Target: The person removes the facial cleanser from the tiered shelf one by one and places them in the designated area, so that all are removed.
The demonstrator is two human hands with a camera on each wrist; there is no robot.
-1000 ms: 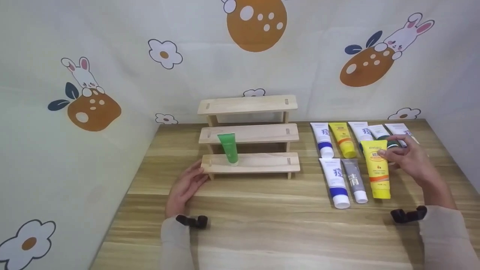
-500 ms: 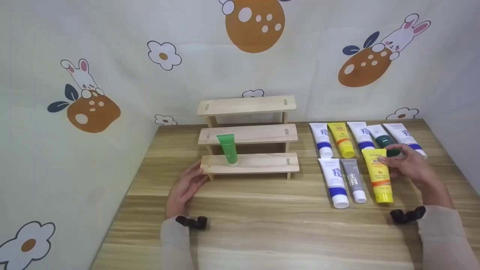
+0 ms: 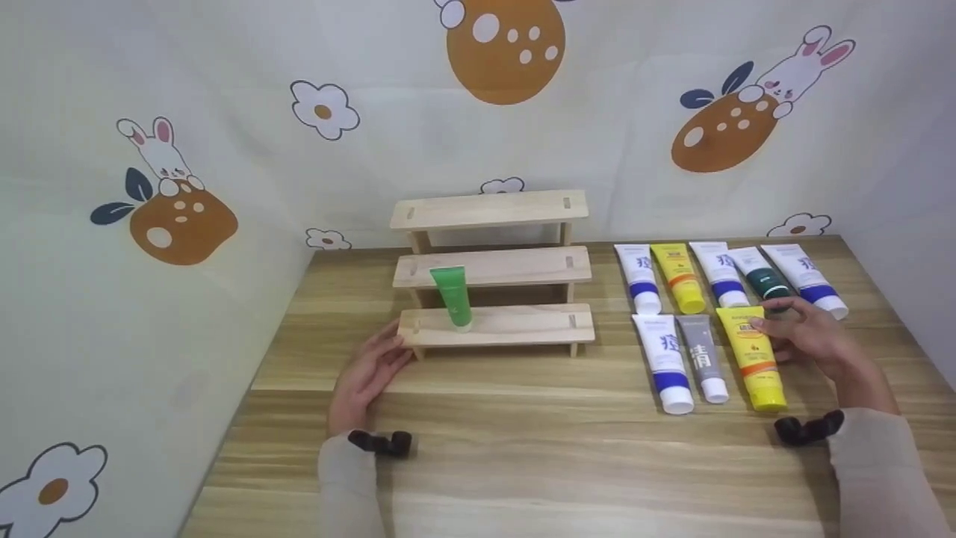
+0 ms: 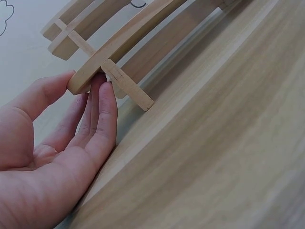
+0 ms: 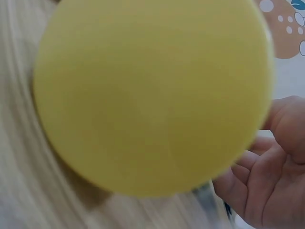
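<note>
My left hand (image 3: 371,375) pinches the left end of the lowest step of a three-step wooden display shelf (image 3: 515,327). In the left wrist view, the thumb (image 4: 45,95) lies at the board's edge with the other fingers beneath it. A small green tube (image 3: 453,297) stands cap down on that lowest step. My right hand (image 3: 825,350) holds a yellow squeeze tube (image 3: 753,359) by its upper right side, thumb on its front. This tube lies low over the table, beside a grey tube (image 3: 702,357). Its round yellow cap (image 5: 152,95) covers much of the right wrist view.
A white and blue tube (image 3: 663,362) lies left of the grey one. Behind them is a row of several tubes, among them a yellow one (image 3: 678,276) and a dark green and white one (image 3: 760,275). A patterned curtain (image 3: 418,142) borders the wooden table (image 3: 523,448).
The yellow tube has come down toward the table and slightly nearer, with my right hand moving along. The back-row tubes show more fully. My left hand stays on the shelf.
</note>
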